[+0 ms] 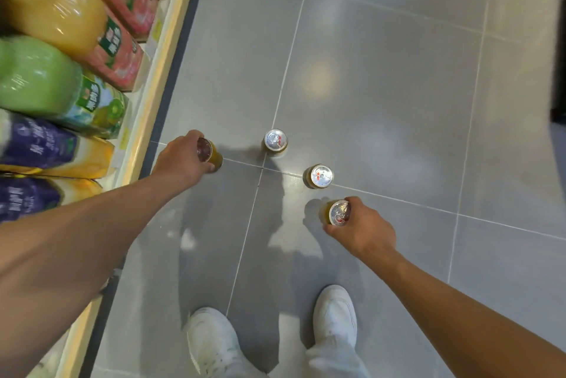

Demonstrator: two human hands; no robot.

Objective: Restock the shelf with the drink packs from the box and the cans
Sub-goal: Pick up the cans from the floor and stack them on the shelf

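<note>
Several yellow-green cans with silver lids are on the grey tiled floor in front of me. My left hand (183, 155) grips one can (211, 153) near the shelf's foot. My right hand (363, 229) grips another can (338, 212) further right. Two more cans stand free between my hands: one (275, 141) at the far middle, the other (320, 176) just beyond my right hand. The shelf (150, 95) runs along the left, filled with large juice bottles (46, 10) and pink drink packs (122, 56). No box is in view.
Green, purple and yellow bottles (36, 83) crowd the shelf's near part at the left. My two white shoes (214, 344) stand on the floor tiles (398, 102) at the bottom. A dark object (559, 71) shows at the right edge.
</note>
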